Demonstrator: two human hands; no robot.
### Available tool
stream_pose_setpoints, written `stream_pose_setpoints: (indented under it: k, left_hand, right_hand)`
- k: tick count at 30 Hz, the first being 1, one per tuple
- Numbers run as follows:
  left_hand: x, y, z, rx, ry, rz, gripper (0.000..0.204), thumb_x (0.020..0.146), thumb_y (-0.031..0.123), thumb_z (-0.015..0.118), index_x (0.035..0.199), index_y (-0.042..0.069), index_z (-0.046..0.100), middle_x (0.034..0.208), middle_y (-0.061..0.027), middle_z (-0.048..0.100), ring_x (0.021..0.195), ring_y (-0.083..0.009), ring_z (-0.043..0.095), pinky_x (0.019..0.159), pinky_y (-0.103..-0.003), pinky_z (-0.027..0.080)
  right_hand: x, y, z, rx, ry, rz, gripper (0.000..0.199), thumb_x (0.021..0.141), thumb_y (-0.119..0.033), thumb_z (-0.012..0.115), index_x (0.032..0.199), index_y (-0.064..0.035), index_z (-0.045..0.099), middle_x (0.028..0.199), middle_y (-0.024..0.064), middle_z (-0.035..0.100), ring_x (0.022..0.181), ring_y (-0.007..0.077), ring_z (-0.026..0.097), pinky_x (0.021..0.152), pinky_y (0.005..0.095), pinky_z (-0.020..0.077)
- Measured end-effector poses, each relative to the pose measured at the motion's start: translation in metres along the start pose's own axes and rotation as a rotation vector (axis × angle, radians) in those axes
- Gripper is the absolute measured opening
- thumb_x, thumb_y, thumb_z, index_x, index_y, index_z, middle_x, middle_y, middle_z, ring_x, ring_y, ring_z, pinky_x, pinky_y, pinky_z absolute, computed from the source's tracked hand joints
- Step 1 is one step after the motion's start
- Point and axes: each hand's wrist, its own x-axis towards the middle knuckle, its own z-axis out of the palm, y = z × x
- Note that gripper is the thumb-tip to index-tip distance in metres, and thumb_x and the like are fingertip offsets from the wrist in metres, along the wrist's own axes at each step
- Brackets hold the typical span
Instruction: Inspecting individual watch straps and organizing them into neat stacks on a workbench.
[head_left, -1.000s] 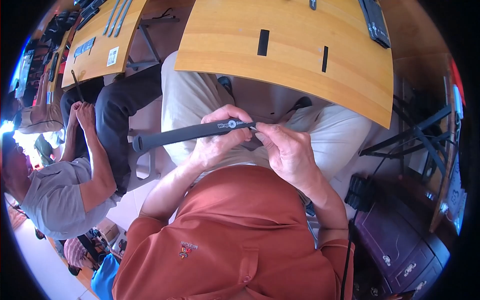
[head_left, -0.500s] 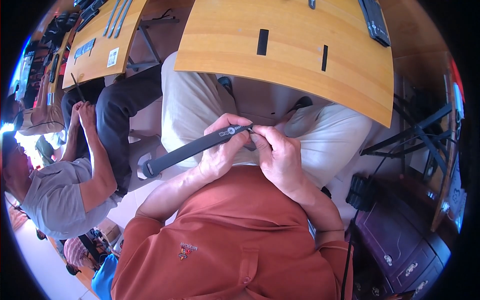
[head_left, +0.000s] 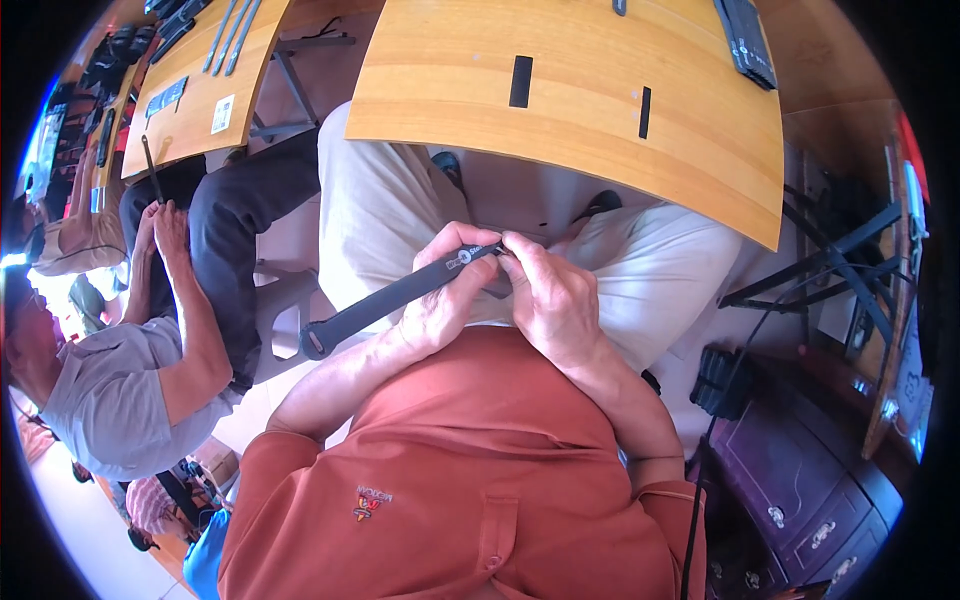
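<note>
A flat dark grey strap [head_left: 380, 298] with pale printing slants across my lap, its rounded end with a slot pointing down to the left. My left hand [head_left: 447, 300] is closed around the strap near its upper end, thumb on top and fingers beneath. My right hand [head_left: 552, 300] pinches the strap's upper tip between thumb and index finger, right beside the left fingertips. The very tip is mostly hidden by the fingers. Both hands are over my thighs, in front of the table edge.
On the wooden table [head_left: 430, 95] ahead lie two short black strips [head_left: 520, 82] and a stack of dark straps [head_left: 745, 45] at far right. To the left a seated co-worker's hands [head_left: 165, 225] hold a thin dark strip. A dark purple cabinet [head_left: 800, 470] stands at lower right.
The slotted end of the strap has swung slightly to the right, and its printed face has turned a little. Both hands keep their grip close together.
</note>
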Motion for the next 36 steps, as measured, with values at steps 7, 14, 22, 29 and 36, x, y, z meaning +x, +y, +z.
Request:
stream_pose_setpoints:
  k: [7, 14, 22, 29, 36]
  left_hand:
    - [0.000, -0.005, -0.001, 0.067, 0.004, 0.043, 0.020, 0.096, 0.003, 0.059, 0.115, 0.000, 0.063, 0.092, -0.0079, 0.068, 0.087, -0.0134, 0.064, 0.082, -0.029, 0.052]
    - [0.000, -0.004, -0.003, 0.128, -0.010, 0.110, 0.018, 0.096, 0.003, 0.058, 0.113, -0.001, 0.063, 0.089, -0.0075, 0.066, 0.084, -0.0127, 0.062, 0.078, -0.028, 0.050]
    - [0.003, 0.008, -0.037, 0.301, -0.296, -0.089, 0.017, 0.092, 0.010, 0.062, 0.109, 0.003, 0.062, 0.092, -0.0014, 0.061, 0.081, -0.0092, 0.055, 0.075, -0.025, 0.045]
    - [0.014, 0.017, -0.043, 0.099, -0.309, -0.166, 0.031, 0.094, 0.006, 0.069, 0.119, 0.006, 0.051, 0.090, 0.0026, 0.057, 0.082, -0.0045, 0.055, 0.073, -0.025, 0.047]
    - [0.007, 0.018, -0.033, 0.289, -0.172, -0.131, 0.028, 0.091, 0.009, 0.075, 0.109, 0.001, 0.056, 0.083, 0.0016, 0.059, 0.077, -0.0047, 0.056, 0.067, -0.026, 0.047]
  right_hand:
    - [-0.005, 0.007, 0.015, 0.115, 0.021, 0.170, 0.026, 0.091, -0.004, 0.071, 0.116, -0.0054, 0.069, 0.086, 0.0153, 0.075, 0.069, 0.0334, 0.072, 0.060, 0.0430, 0.0574]
    - [-0.003, 0.009, 0.013, -0.065, 0.026, -0.007, 0.040, 0.084, 0.001, 0.068, 0.123, -0.0076, 0.069, 0.092, 0.0094, 0.076, 0.072, 0.0282, 0.073, 0.059, 0.0400, 0.0578]
    - [-0.006, 0.026, -0.007, -0.066, -0.233, -0.185, 0.042, 0.078, 0.002, 0.067, 0.119, -0.0089, 0.071, 0.090, 0.0058, 0.074, 0.073, 0.0256, 0.072, 0.058, 0.0402, 0.0581]
    - [0.013, 0.013, -0.019, -0.037, -0.331, -0.147, 0.039, 0.080, 0.002, 0.067, 0.117, -0.0080, 0.073, 0.084, 0.0058, 0.071, 0.073, 0.0283, 0.072, 0.056, 0.0413, 0.0559]
    - [-0.001, 0.008, -0.010, 0.164, -0.242, 0.009, 0.027, 0.084, 0.007, 0.070, 0.110, -0.0010, 0.074, 0.081, 0.0133, 0.069, 0.068, 0.0339, 0.069, 0.057, 0.0402, 0.0539]
